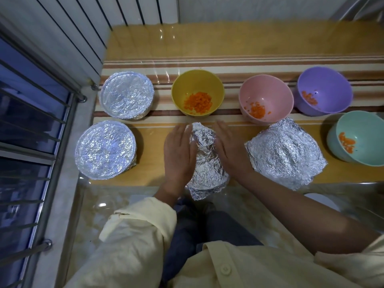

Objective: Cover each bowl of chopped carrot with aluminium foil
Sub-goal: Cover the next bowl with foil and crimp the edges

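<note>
At the middle of the frame, just below the yellow bowl (197, 84), lies the crumpled foil sheet (204, 163) we are working on. It is humped as if over a bowl, though we cannot see what is beneath it. Our left hand (179, 154) and right hand (228, 148) lie flat against its two sides, fingers straight, pressing and not gripping. We judge this foil to be very light and thin: it creases at a touch, holds whatever shape we press into it, and tears if pulled hard across a rim. We would take it by the loose edge at the bottom and at the corners, fold these down, and keep our palms off the top so it does not sag. A light bowl may slide on the glossy table (228, 48), so one hand should steady while the other folds. At the left of the frame the upper covered bowl (127, 95) and the lower covered bowl (106, 149) look finished, their foil drawn tight. Right of centre a second foil sheet (285, 152) lies loosely draped. The yellow bowl, the pink bowl (268, 88), the purple bowl (330, 86) and the teal bowl (363, 125) stand open, each with chopped carrot (197, 101) inside.
</note>
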`<state>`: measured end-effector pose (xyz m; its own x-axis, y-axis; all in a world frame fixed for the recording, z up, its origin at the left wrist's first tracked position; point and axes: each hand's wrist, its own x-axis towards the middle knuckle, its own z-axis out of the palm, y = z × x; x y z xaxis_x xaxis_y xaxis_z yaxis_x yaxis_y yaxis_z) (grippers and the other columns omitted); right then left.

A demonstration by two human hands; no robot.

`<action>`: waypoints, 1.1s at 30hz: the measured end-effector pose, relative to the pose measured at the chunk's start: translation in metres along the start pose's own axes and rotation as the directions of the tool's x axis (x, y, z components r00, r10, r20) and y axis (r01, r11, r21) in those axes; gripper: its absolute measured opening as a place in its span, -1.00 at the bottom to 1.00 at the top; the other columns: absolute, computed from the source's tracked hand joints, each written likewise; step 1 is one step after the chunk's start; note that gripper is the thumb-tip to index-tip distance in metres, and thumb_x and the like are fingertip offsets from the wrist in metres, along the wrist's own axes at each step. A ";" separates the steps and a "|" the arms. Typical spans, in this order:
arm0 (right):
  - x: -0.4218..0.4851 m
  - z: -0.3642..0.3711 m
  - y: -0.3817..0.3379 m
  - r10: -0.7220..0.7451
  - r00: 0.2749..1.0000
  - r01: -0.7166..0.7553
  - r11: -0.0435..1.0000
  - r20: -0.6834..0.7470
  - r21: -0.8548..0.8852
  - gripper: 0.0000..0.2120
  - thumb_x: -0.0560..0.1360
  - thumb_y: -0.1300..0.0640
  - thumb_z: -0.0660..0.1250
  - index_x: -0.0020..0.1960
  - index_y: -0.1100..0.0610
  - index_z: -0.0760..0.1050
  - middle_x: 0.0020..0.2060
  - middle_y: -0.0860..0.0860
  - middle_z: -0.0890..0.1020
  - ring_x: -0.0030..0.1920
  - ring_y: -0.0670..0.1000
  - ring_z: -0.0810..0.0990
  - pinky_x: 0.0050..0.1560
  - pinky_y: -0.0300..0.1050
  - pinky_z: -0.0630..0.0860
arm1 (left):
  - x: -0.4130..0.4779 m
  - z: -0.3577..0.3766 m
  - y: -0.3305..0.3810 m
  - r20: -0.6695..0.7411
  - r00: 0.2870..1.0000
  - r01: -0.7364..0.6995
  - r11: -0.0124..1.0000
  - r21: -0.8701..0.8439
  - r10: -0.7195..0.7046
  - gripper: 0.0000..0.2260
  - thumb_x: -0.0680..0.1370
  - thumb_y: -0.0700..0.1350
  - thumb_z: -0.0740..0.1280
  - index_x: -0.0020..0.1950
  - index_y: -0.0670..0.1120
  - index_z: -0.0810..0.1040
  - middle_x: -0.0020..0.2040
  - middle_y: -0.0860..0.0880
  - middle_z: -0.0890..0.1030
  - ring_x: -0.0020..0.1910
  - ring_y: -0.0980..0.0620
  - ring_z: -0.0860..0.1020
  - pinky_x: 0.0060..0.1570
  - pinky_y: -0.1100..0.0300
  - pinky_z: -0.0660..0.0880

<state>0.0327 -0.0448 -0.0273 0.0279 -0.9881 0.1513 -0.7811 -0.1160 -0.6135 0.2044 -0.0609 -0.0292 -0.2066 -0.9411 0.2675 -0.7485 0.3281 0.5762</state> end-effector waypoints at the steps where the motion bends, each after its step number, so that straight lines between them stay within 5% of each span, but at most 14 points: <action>1: 0.002 0.002 0.000 -0.073 0.996 0.076 0.995 0.044 -0.070 -0.54 0.64 0.05 0.02 0.47 0.22 0.26 0.45 0.14 0.31 0.44 0.08 0.27 0.43 -0.02 0.20 | 0.005 0.003 -0.001 0.062 0.994 -0.091 0.995 0.042 0.088 -0.57 0.67 -0.06 0.08 0.45 -0.23 0.43 0.44 -0.20 0.46 0.45 -0.20 0.39 0.42 -0.10 0.29; 7: 0.001 0.011 0.010 -0.082 0.980 0.107 0.985 0.179 -0.136 -0.47 0.64 -0.05 -0.01 0.52 0.21 0.17 0.48 0.11 0.26 0.47 0.04 0.21 0.45 -0.05 0.17 | 0.017 0.012 -0.023 0.283 0.943 -0.198 0.978 0.059 0.174 -0.52 0.67 0.02 0.05 0.49 -0.22 0.38 0.42 -0.18 0.48 0.34 -0.15 0.49 0.30 -0.09 0.44; 16: 0.000 0.013 0.014 0.127 0.990 -0.138 0.960 0.062 0.242 -0.60 0.65 0.01 0.02 0.41 0.13 0.36 0.24 0.01 0.53 0.22 -0.07 0.47 0.20 -0.21 0.37 | 0.017 0.002 -0.020 0.325 0.935 0.237 0.934 -0.268 -0.144 -0.64 0.69 0.01 0.07 0.38 -0.05 0.50 0.24 -0.03 0.59 0.19 0.09 0.50 0.06 0.32 0.32; 19: 0.000 0.013 0.010 0.211 0.977 -0.213 0.923 0.043 0.320 -0.71 0.65 0.01 0.02 0.13 0.03 0.49 -0.09 -0.10 0.55 -0.09 -0.18 0.48 -0.06 -0.19 0.41 | 0.016 0.003 -0.020 0.335 0.908 0.356 0.882 -0.308 -0.250 -0.64 0.67 0.04 0.05 0.26 -0.06 0.55 0.09 -0.06 0.66 0.06 0.00 0.58 -0.03 0.18 0.42; 21: 0.001 0.013 0.008 0.279 0.959 -0.276 0.897 0.042 0.345 -0.76 0.65 0.06 0.03 -0.16 -0.11 0.33 -0.33 -0.14 0.38 -0.32 -0.18 0.33 -0.26 -0.13 0.30 | 0.015 0.003 -0.021 0.348 0.887 0.413 0.857 -0.306 -0.303 -0.63 0.67 0.05 0.05 0.16 -0.13 0.55 -0.04 -0.14 0.66 -0.06 -0.10 0.59 -0.09 0.04 0.45; 24: 0.001 0.012 0.007 0.304 0.951 -0.302 0.894 0.048 0.332 -0.70 0.66 0.02 0.01 -0.26 -0.09 0.20 -0.38 -0.10 0.29 -0.37 -0.12 0.25 -0.31 -0.04 0.28 | 0.016 0.002 -0.019 0.365 0.865 0.455 0.846 -0.277 -0.345 -0.66 0.72 -0.01 0.08 0.09 -0.23 0.51 -0.11 -0.23 0.63 -0.12 -0.18 0.57 -0.11 -0.05 0.43; 27: 0.001 0.012 0.010 0.321 0.946 -0.316 0.890 0.039 0.329 -0.67 0.63 -0.11 -0.05 -0.15 0.00 0.38 -0.27 0.00 0.45 -0.25 -0.05 0.41 -0.18 0.03 0.41 | 0.012 0.000 -0.016 0.327 0.849 0.501 0.827 -0.254 -0.414 -0.70 0.72 -0.08 0.08 0.03 -0.24 0.49 -0.18 -0.21 0.59 -0.23 -0.10 0.50 -0.18 -0.01 0.36; 30: -0.002 0.011 0.010 0.356 0.934 -0.340 0.896 -0.005 0.287 -0.55 0.63 -0.08 -0.03 0.38 0.14 0.35 0.29 0.08 0.47 0.27 -0.02 0.42 0.29 -0.10 0.33 | -0.001 -0.003 -0.014 0.263 0.843 0.530 0.809 -0.253 -0.470 -0.73 0.73 -0.10 0.05 -0.04 -0.18 0.44 -0.30 -0.04 0.47 -0.34 0.06 0.41 -0.26 0.07 0.23; 33: -0.010 0.006 0.001 0.326 0.941 -0.303 0.932 -0.095 0.201 -0.51 0.64 -0.03 0.00 0.50 0.16 0.18 0.48 0.08 0.25 0.46 -0.01 0.20 0.42 -0.18 0.08 | -0.012 -0.005 -0.013 0.186 0.835 0.550 0.799 -0.242 -0.518 -0.72 0.72 -0.11 0.06 0.24 -0.19 0.50 0.05 -0.11 0.62 0.04 -0.11 0.54 0.02 0.13 0.36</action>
<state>0.0353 -0.0355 -0.0348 -0.2875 -0.9577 0.0160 -0.6111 0.1705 -0.7730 0.2201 -0.0530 -0.0359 0.0982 -0.9707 -0.2191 -0.5594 -0.2360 0.7946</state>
